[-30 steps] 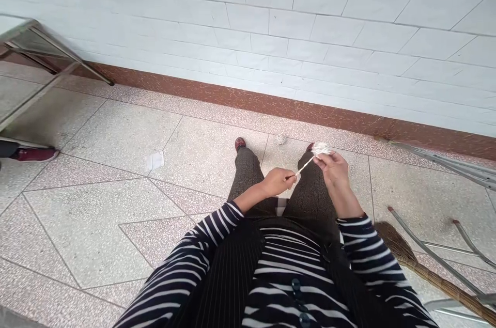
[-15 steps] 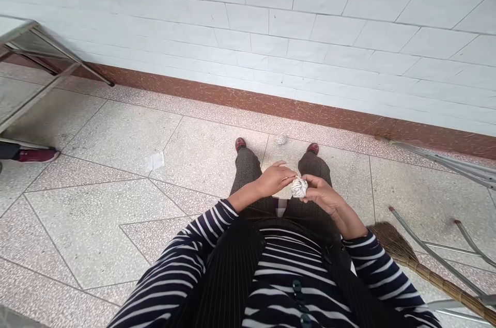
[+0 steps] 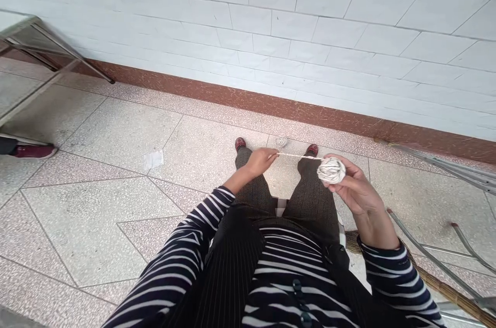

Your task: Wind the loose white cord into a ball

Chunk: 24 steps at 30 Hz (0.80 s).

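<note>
My right hand (image 3: 358, 186) grips a ball of white cord (image 3: 331, 170) between thumb and fingers, out to the right above my right knee. A taut strand of cord (image 3: 296, 155) runs from the ball leftward to my left hand (image 3: 262, 161). The fingers of my left hand pinch the strand's end, above my left leg. A second whitish ball (image 3: 281, 141) lies on the floor between my shoes, close to the wall's base; it looks wound like the first.
Ahead stands a white tiled wall (image 3: 271, 18) with a brown skirting. On the right are a straw broom (image 3: 445, 286) and metal tube legs (image 3: 422, 245). At left, a metal-framed table (image 3: 58, 77), another person's shoe (image 3: 36, 151) and white paper (image 3: 154, 159) on the floor.
My hands, close together at the ball before, have drawn apart. My right hand moved right with the ball, my left hand slightly left, and the strand now stretches between them.
</note>
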### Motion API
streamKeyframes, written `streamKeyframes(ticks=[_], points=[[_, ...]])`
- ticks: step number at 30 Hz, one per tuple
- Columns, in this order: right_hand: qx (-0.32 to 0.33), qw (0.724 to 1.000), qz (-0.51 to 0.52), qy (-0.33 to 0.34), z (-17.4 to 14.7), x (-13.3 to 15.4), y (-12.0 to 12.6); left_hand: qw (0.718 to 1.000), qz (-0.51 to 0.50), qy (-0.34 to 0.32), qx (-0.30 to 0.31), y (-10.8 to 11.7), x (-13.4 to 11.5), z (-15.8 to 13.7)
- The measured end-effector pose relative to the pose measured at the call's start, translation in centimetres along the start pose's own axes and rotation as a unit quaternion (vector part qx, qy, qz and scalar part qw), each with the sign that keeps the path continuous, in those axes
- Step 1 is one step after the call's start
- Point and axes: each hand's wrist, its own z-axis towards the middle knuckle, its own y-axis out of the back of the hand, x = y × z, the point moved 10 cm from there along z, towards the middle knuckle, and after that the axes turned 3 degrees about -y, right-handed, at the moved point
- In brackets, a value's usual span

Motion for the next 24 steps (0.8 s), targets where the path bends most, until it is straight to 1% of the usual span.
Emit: streamKeyframes(ticks=[1,3,8,10,11,12,13,16,18,20,22,24], points=[[0.000,1.000,0.001,0.014,-0.3,0.8,0.1,1.000,0.012,-0.001,-0.015,1.2,0.3,0.6],[0.005,0.999,0.003,0.040,-0.9,2.1,0.0,0.998,0.036,-0.016,-0.044,3.7,0.2,2.1],[0.014,0.995,-0.013,0.095,-2.4,5.0,-0.9,0.989,0.078,-0.073,-0.103,9.3,-2.7,6.4],[0.005,0.992,-0.025,0.121,-2.9,6.1,-1.1,0.985,0.079,-0.076,-0.132,10.7,-3.6,7.6],[0.000,0.991,-0.026,0.131,-3.1,6.6,-1.2,0.985,0.075,-0.074,-0.135,10.8,-3.9,7.9],[-0.008,0.990,-0.026,0.139,-3.1,6.9,-1.2,0.987,0.067,-0.069,-0.125,10.3,-4.0,8.1],[-0.018,0.989,-0.026,0.142,-3.1,7.1,-1.1,0.991,0.057,-0.063,-0.105,9.4,-4.0,8.1],[-0.045,0.990,-0.043,0.129,-2.6,7.0,-0.8,0.998,0.029,-0.048,-0.018,5.5,-3.6,7.0],[-0.054,0.991,-0.044,0.115,-2.2,6.6,-0.6,0.999,0.020,-0.035,0.018,3.7,-3.0,6.1],[-0.056,0.992,-0.029,0.112,-2.2,6.4,-0.3,0.999,0.028,-0.013,0.020,3.7,-2.0,5.6],[-0.066,0.990,-0.015,0.124,-2.8,6.8,0.0,0.999,0.054,0.009,-0.002,5.2,-0.8,5.9],[-0.077,0.985,-0.006,0.154,-3.9,7.9,0.3,0.996,0.084,0.024,-0.023,7.1,0.3,6.7]])
